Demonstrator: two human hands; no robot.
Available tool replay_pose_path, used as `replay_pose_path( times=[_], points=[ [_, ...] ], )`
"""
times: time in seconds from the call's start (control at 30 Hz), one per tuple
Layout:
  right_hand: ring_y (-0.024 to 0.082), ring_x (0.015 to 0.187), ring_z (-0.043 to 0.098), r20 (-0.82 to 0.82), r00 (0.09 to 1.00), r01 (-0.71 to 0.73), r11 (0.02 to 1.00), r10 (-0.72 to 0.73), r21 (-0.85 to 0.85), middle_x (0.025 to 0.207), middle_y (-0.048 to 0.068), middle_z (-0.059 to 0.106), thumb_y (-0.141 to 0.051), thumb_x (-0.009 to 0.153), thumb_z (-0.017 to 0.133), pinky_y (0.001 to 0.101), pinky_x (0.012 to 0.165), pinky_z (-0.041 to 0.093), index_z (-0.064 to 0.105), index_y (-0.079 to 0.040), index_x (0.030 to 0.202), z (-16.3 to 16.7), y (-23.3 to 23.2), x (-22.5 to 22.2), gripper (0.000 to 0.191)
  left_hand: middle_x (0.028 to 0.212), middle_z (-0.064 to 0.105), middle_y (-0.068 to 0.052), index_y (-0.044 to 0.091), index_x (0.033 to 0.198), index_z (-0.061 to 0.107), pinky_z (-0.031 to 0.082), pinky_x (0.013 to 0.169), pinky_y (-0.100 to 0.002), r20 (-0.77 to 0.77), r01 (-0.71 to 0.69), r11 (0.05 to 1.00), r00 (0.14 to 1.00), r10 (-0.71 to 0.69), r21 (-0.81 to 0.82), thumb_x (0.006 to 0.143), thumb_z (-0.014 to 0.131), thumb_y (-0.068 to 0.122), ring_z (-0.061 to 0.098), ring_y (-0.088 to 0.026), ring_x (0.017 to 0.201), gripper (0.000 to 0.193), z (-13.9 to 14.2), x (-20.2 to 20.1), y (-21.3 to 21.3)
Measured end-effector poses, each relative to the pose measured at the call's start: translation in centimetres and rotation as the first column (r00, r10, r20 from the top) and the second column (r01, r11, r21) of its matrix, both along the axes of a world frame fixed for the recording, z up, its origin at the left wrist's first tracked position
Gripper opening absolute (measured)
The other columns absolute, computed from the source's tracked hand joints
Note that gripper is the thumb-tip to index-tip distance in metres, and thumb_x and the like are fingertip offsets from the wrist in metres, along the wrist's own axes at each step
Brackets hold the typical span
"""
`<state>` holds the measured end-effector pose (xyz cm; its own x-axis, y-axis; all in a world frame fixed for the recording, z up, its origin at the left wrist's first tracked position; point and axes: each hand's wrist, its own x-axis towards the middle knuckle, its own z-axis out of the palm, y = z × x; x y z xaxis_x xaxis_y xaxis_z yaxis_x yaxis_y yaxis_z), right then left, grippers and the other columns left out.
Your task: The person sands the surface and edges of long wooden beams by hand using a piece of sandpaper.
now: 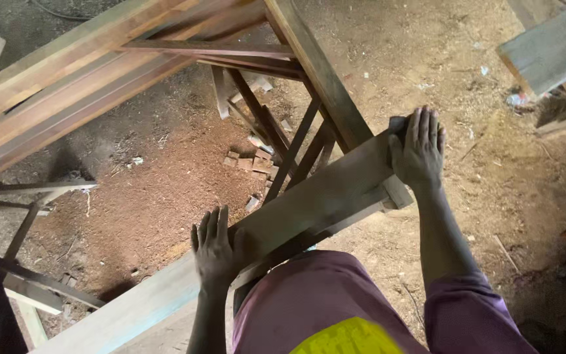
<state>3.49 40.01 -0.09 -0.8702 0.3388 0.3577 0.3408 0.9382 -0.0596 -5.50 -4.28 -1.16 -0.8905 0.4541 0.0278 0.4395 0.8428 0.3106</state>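
We take the long grey plank (pixel 309 196) as our landmark — it runs slantwise from the lower left corner up toward the right, lying across a dark wooden frame (pixel 325 85).

Far to the plank's upper left we see a stack of long reddish beams (pixel 67 85) slanting across the corner, and below them, to the left of the plank's low end, dark thin struts (pixel 27 226) standing over the floor. Between the beams and the plank the sawdust floor (pixel 145 190) is reddish-brown, with a small heap of wood offcuts (pixel 250 160) lying just above the plank's middle, under the frame's crossing braces.

Our left hand (pixel 214 252) lies on the plank's upper edge near its lower half, palm down, fingers straight and held close together, pressed flat on the wood; it grips nothing that we can see. Just below the plank here are the purple shirt and yellow cloth (pixel 335 328) of our own body.

Farther right, our right hand (pixel 417 151) rests over the plank's high end — fingers slightly spread, laid flat on the end, where the plank crosses the frame's top rail. We cannot tell whether the thumb hooks under the wood.

Well above and right of the plank's end, another grey board (pixel 548 49) lies at the picture's corner.
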Motion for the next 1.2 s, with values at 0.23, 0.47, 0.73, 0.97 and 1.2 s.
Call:
replay_pose_path(
  times=[0.23, 0.47, 0.73, 0.97, 1.2],
  points=[
    [0.047, 0.146, 0.037, 0.043, 0.974, -0.213, 0.964, 0.222, -0.162, 0.156, 0.034, 0.041, -0.043, 0.103, 0.052, 0.0546, 0.121, 0.024, 0.036, 0.012, 0.150, -0.4, -4.9, 1.6, 0.075, 0.161, 0.040, -0.018, 0.009, 0.156, 0.040, 0.015, 0.122, -0.064, 0.040, 0.229, 0.969, 0.972, -0.233, 0.094, 0.090, 0.060, 0.058, 0.028, -0.038, 0.154, 0.084, 1.3, 1.5, 6.5],
    [0.048, 0.147, 0.035, 0.027, 0.962, -0.260, 0.941, 0.272, -0.214, 0.158, 0.035, 0.039, -0.043, 0.100, 0.057, 0.0566, 0.122, 0.025, 0.036, 0.013, 0.152, 0.1, -1.0, 0.8, 0.079, 0.168, 0.031, -0.020, 0.000, 0.161, 0.034, 0.012, 0.128, -0.052, -0.072, 0.623, 0.777, 0.783, -0.618, 0.096, 0.093, 0.058, 0.063, 0.024, -0.033, 0.158, 0.095, 1.0, 2.8, 13.9],
    [0.046, 0.145, 0.037, 0.081, 0.974, -0.166, 0.906, 0.213, -0.389, 0.153, 0.032, 0.044, -0.038, 0.087, 0.063, 0.0556, 0.119, 0.029, 0.043, 0.009, 0.145, 2.0, -0.7, 0.9, 0.078, 0.167, 0.032, -0.017, 0.000, 0.158, 0.033, 0.014, 0.128, -0.048, -0.077, 0.675, 0.737, 0.737, -0.672, 0.034, 0.094, 0.052, 0.063, 0.023, -0.029, 0.158, 0.092, 1.2, 1.4, 16.4],
    [0.042, 0.138, 0.044, 0.026, 0.986, -0.157, 0.975, 0.163, -0.157, 0.146, 0.029, 0.050, -0.039, 0.087, 0.063, 0.0512, 0.114, 0.034, 0.048, 0.008, 0.141, 3.1, 0.3, -0.6, 0.073, 0.169, 0.029, -0.016, 0.001, 0.161, 0.033, 0.013, 0.128, -0.048, -0.099, 0.687, 0.726, 0.721, -0.686, -0.032, 0.101, 0.052, 0.055, 0.021, -0.027, 0.158, 0.083, 1.2, 0.9, 16.6],
    [0.037, 0.129, 0.053, 0.016, 0.999, -0.045, 0.998, 0.045, 0.035, 0.140, 0.025, 0.056, -0.046, 0.091, 0.058, 0.0455, 0.109, 0.039, 0.051, 0.006, 0.138, 2.9, 1.1, -0.3, 0.071, 0.169, 0.028, -0.016, 0.001, 0.159, 0.033, 0.013, 0.128, -0.048, 0.003, 0.692, 0.722, 0.722, -0.692, -0.032, 0.095, 0.055, 0.051, 0.021, -0.028, 0.158, 0.084, 1.7, 0.9, 16.7]
  ],
)
